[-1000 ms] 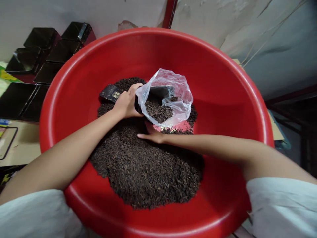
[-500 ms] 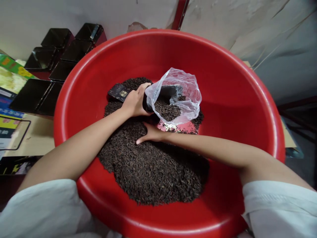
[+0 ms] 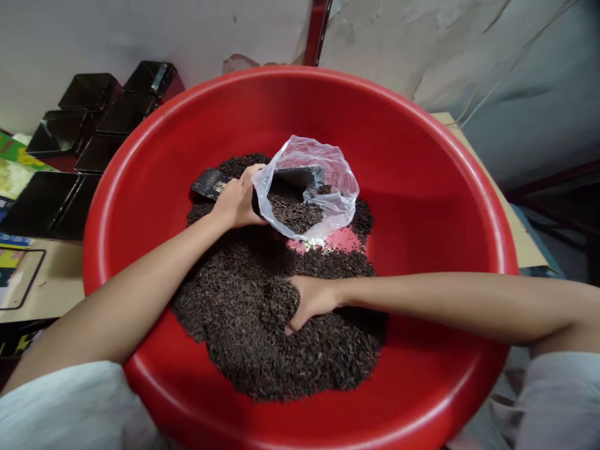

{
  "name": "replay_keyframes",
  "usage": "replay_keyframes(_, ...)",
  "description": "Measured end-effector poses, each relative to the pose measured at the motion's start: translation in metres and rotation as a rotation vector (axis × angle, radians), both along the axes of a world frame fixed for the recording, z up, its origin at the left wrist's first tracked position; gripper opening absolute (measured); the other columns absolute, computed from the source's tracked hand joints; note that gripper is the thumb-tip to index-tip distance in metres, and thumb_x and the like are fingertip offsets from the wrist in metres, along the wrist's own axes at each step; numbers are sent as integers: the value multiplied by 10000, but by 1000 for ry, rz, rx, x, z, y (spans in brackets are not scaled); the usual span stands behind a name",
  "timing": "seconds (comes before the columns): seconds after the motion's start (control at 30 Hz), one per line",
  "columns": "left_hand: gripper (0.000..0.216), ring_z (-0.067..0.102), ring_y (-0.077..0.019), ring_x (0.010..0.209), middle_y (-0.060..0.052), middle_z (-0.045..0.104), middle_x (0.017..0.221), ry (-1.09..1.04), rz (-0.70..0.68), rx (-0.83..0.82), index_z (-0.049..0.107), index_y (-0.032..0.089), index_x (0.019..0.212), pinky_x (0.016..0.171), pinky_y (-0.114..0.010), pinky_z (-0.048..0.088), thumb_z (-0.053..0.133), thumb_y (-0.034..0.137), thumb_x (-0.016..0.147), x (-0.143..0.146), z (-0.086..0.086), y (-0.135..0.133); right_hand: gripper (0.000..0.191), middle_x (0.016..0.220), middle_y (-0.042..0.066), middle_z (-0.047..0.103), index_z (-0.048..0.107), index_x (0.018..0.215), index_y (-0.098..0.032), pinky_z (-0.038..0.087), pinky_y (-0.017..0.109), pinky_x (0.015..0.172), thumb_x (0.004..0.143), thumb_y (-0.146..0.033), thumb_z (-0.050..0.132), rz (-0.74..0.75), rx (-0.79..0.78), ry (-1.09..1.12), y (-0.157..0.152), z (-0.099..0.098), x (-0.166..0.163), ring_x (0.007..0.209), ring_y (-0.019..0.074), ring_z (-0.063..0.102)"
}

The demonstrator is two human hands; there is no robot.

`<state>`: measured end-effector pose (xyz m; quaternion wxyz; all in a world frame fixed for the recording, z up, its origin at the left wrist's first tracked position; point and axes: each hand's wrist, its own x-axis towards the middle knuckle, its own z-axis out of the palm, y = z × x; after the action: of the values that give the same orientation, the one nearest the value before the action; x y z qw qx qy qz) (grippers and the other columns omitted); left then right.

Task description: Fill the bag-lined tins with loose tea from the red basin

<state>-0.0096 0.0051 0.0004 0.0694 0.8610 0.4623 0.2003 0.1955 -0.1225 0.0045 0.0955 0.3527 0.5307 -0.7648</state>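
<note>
Head view, the only one: a big red basin (image 3: 422, 162) holds a wide heap of dark loose tea leaves (image 3: 262, 337), w/ a bare red patch showing just below the bag.

Left hand (image 3: 237, 203) sits at the far side of the heap, fingers curled and pressed together round the near-left rim of a clear plastic bag (image 3: 323, 181). The bag lines a dark box (image 3: 210, 183) lying tilted on the leaves; its mouth gapes toward the person and up, already part-filled w/ leaves. Box's long axis runs left-right, slightly slanted, printed end sticking out to the left of the hand.

Right hand (image 3: 312, 300) is well nearer the person, dug into the heap mid-basin. Fingers are cupped, close together, tips buried in the leaves, so whether they close on a full handful can't be told; thumb side faces the bag.

Key relation: bag mouth lies straight ahead and slightly up-slope from the right hand's fingers, separated by a strip of leaves and the bare patch. Left hand is touching the bag; right is apart from it, so the right is the free one.

Off-basin, left: black square trays (image 3: 89, 119) stacked against the wall, plus colourful printed sheets (image 3: 14, 169) on a tan surface.
</note>
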Motion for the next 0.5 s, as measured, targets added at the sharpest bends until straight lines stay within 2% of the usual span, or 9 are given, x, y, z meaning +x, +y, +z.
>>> replay_keyframes(0.1,839,586,-386,1118,-183,547,1300,4,-1,-22,385,120,1347,915,-457,488,638,418,605,-1,3,0,396,726,-18,623,608,723,-132,481,270,664,400,-230,816,-138,-83,-123,-5,8,-2,689,131,568)
replay_keyframes(0.23,790,598,-375,1095,-161,603,1201,12,-14,-31,418,139,1335,902,-450,490,652,434,640,-2,8,-1,334,709,-14,627,608,713,-132,481,251,636,438,-198,787,-228,-154,-78,4,29,-6,668,116,574)
replay_keyframes(0.37,892,586,-398,1106,-214,524,1315,71,-38,-22,388,79,1357,889,-466,490,692,472,616,-1,10,-3,310,706,-27,636,605,722,-133,510,232,636,467,-147,782,-219,-268,69,13,62,-3,649,100,596)
replay_keyframes(0.5,924,583,-396,1130,-186,518,1346,47,-5,-23,397,125,1360,892,-451,496,729,462,566,-1,7,-2,302,739,-23,652,639,810,-135,544,227,697,540,-114,771,-176,-368,173,13,97,4,674,91,619)
